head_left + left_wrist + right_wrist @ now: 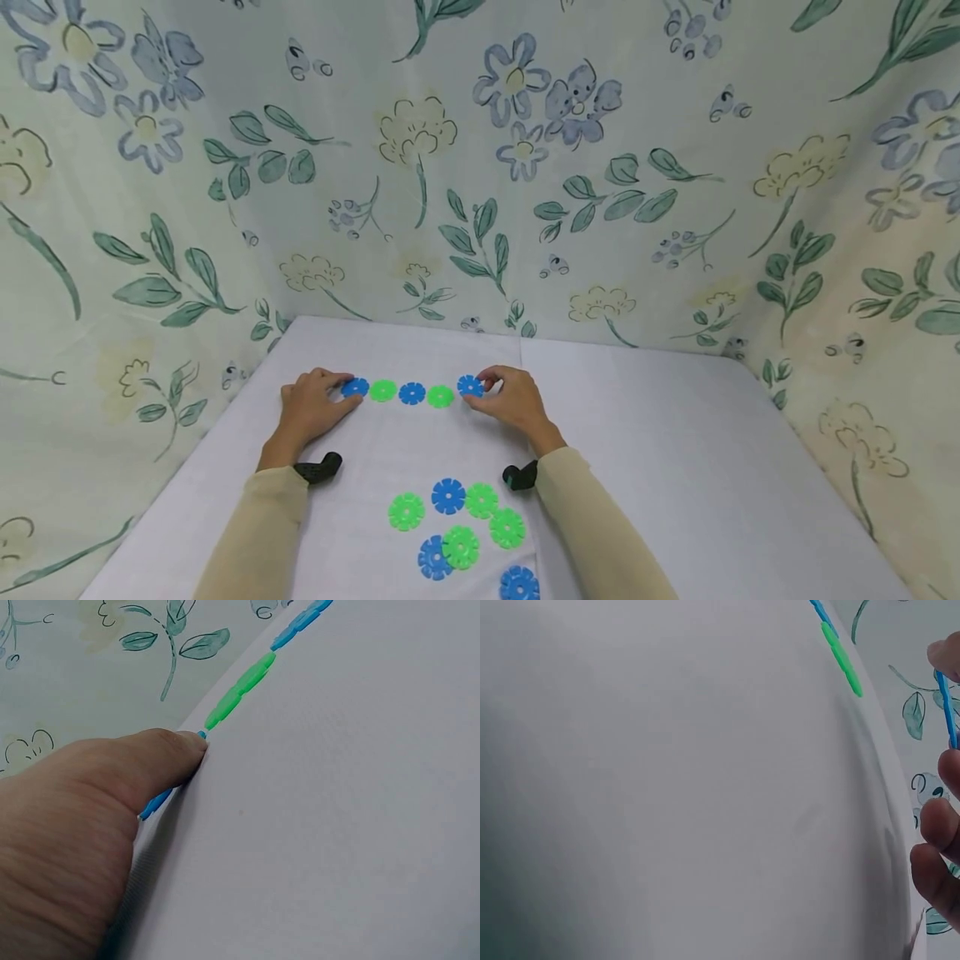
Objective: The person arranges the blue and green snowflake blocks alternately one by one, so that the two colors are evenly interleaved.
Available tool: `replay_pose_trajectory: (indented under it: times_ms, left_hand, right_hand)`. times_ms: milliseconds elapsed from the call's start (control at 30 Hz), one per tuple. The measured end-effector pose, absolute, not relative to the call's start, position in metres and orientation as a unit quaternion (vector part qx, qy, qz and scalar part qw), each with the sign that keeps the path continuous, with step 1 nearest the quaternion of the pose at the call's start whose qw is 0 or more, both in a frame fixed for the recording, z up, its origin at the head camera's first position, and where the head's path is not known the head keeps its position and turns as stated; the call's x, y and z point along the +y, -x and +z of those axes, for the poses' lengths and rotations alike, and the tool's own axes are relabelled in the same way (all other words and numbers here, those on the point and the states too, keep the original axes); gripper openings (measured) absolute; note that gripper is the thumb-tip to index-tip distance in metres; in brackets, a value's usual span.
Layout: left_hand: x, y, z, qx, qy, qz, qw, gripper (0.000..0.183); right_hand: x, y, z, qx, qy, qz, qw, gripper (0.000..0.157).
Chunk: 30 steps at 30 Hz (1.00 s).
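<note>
A row of flat notched plastic building discs, blue and green by turns, lies across the far part of the table. My left hand (309,407) holds the blue disc (355,388) at the row's left end between thumb and finger. In the left wrist view, the thumb (161,761) covers part of that disc. Beside it come a green disc (383,390), a blue disc (412,393) and another green disc (440,397). My right hand (516,402) pinches a blue disc (470,386) by its edge, raised off the table just right of the row.
Nearer me on the white-covered table (675,483) lie several loose discs, among them a green disc (407,512), a blue disc (448,496) and a blue disc (520,583). One green disc (461,547) overlaps a blue one. A flowered curtain (480,167) hangs behind and at both sides.
</note>
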<state>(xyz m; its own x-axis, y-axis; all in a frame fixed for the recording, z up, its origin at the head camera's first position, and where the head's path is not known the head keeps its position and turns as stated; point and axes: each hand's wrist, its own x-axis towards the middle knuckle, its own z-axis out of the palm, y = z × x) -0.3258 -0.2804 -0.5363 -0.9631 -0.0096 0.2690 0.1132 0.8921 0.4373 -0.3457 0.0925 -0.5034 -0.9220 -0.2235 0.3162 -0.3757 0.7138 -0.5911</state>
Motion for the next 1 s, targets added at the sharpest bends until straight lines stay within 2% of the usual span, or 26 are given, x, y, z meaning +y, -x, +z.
replay_pose_trajectory:
  times_ms: [333,1000]
  left_hand:
    - [-0.2806,0.3244,-0.5356,-0.965,0.027,-0.225,0.13,0.055]
    - [-0.2802,0.3252,-0.5364,-0.964,0.027,-0.228,0.132,0.056]
  right_hand:
    - [0.0884,0.3487,-0.5132,-0.933,-0.13,0.326,0.085,0.037]
    - [0.0861,0.3504,-0.51,-0.942,-0.129,0.304,0.054,0.041]
